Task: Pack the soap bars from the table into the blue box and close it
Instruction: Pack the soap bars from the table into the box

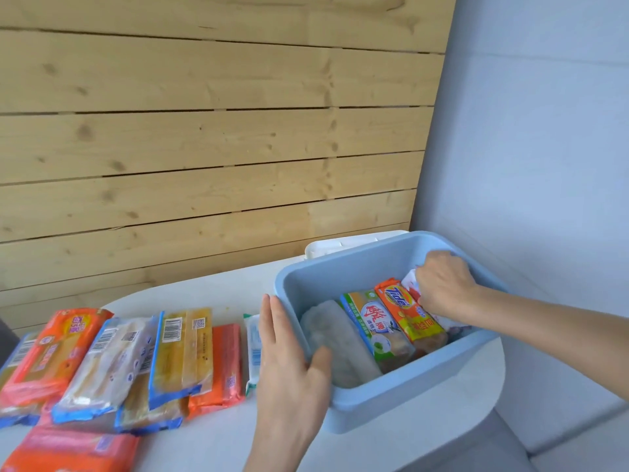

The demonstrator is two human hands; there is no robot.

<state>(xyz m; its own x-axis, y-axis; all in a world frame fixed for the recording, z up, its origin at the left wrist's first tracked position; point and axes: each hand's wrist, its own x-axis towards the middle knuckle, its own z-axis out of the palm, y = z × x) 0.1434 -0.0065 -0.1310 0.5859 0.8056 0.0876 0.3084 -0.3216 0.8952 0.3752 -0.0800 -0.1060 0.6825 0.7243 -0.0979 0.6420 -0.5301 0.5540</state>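
Observation:
The open blue box (401, 396) stands on the right part of the white table (211, 294). Inside it stand a pale wrapped soap bar (335, 338), a green-and-white bar (374, 327) and an orange Tide bar (410, 316). My right hand (444, 284) reaches into the box's far right side, its fingers closed on a red-and-white soap bar (412, 282) that is mostly hidden. My left hand (289, 352) grips the box's left wall, thumb hooked over the rim. Several wrapped soap bars (143, 356) lie in a row on the table to the left.
A white lid (340, 245) lies behind the box against the wooden plank wall (204, 148). A light blue-grey wall (544, 165) rises on the right. The table's rounded edge runs close under the box's right side, with grey flooring (561, 437) below.

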